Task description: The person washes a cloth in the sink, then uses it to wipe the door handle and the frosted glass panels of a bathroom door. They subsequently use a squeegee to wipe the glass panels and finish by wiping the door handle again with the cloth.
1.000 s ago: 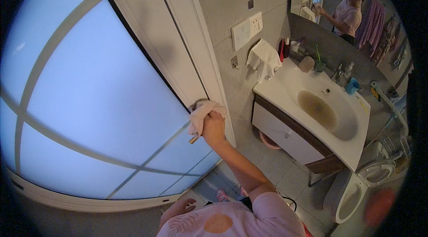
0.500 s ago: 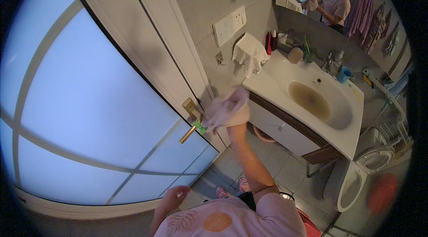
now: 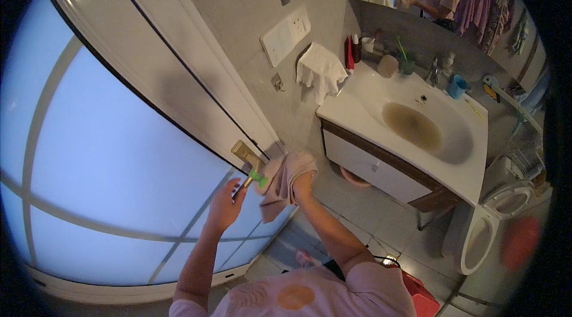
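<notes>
A pale pink cloth [image 3: 279, 192] is draped over my right hand [image 3: 302, 186] and hangs from it beside the door's edge. The cloth hides most of the fingers, which are bunched in it. My left hand [image 3: 225, 205] is at the free end of the gold door handle [image 3: 244, 183], thumb and fingers around the lever. A bright green fitting [image 3: 258, 178] sits on the handle, between the left hand and the cloth. The gold lock plate [image 3: 245, 151] shows above it on the white door frame [image 3: 179, 67].
At the left spans the door's frosted glass panel [image 3: 131, 138]. Brownish water stands in the white washbasin [image 3: 459, 150] on the right. A white cloth [image 3: 322, 72] hangs by the wall sockets [image 3: 286, 37]. A toilet [image 3: 479, 242] and a red object [image 3: 422, 293] are at the lower right.
My left hand has risen from near my body to the door handle. My right hand and the pink cloth have moved lower, and the view has shifted slightly.
</notes>
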Demonstrator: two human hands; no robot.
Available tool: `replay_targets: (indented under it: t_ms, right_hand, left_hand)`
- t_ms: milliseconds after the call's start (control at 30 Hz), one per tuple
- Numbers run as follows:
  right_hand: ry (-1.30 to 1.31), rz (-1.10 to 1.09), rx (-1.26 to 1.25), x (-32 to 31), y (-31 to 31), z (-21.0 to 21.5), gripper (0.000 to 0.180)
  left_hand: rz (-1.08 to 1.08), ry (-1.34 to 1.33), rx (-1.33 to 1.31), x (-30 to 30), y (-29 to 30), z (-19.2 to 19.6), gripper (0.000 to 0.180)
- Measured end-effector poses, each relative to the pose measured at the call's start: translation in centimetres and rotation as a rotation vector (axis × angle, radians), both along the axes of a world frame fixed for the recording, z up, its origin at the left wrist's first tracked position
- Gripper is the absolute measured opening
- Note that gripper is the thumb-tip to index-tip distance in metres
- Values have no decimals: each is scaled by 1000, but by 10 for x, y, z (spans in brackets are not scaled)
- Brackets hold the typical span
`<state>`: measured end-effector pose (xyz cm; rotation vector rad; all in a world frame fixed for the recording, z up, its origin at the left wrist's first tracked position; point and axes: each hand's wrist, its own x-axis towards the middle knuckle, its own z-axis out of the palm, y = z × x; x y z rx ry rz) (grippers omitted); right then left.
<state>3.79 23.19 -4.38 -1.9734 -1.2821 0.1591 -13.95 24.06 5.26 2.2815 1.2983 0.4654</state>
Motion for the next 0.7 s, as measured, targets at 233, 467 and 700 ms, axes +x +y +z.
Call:
replay_targets:
  t_ms: [233, 467, 700]
  right_hand:
    - [415, 272, 679, -1, 71, 60, 21]
    - [1023, 182, 462, 4, 78, -63, 30]
    - [876, 361, 609, -4, 81, 12, 29]
  left_hand:
    - [-29, 110, 38, -1, 6, -21, 24]
    - [-46, 106, 80, 6, 4, -22, 23]
    - [19, 4, -9, 3, 0, -23, 20]
